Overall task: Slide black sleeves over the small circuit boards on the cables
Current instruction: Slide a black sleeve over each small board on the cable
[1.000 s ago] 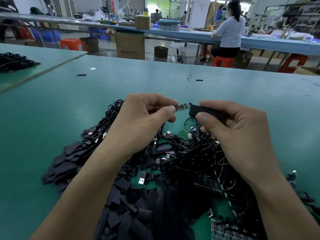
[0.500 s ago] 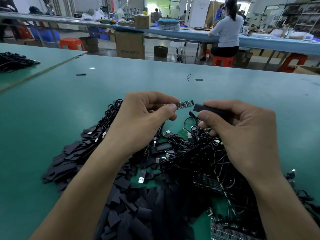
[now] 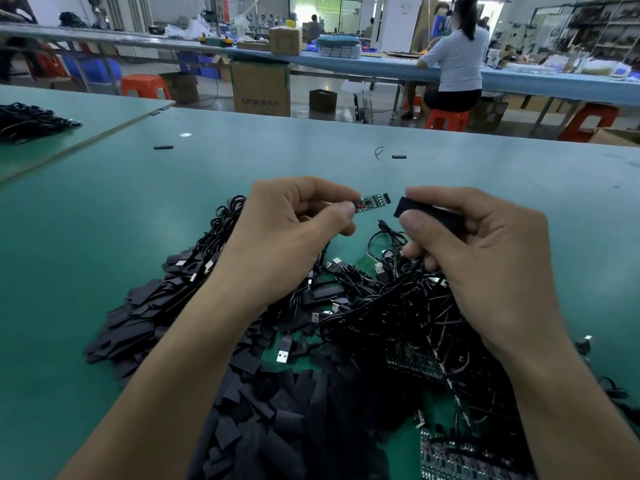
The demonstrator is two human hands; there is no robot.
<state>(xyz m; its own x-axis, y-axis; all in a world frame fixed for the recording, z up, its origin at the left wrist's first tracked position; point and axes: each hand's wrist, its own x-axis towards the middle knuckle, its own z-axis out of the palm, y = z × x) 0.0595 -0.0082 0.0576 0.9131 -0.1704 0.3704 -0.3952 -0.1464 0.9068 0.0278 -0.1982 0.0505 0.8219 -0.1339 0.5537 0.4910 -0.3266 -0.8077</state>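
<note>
green worktable [image 3: 104, 237] carries loose sleeves [image 3: 277, 420] near left, tangled cables [image 3: 398, 306] near right. above them the left hand [image 3: 277, 244] pinches the small circuit board [image 3: 374, 201] by its wired end; the right hand [image 3: 485, 271] pinches a black sleeve [image 3: 426, 213], its mouth just beside the board's free end, apart. likely best: squeeze the sleeve's edges so the mouth gapes, line it up level, then slide
</note>
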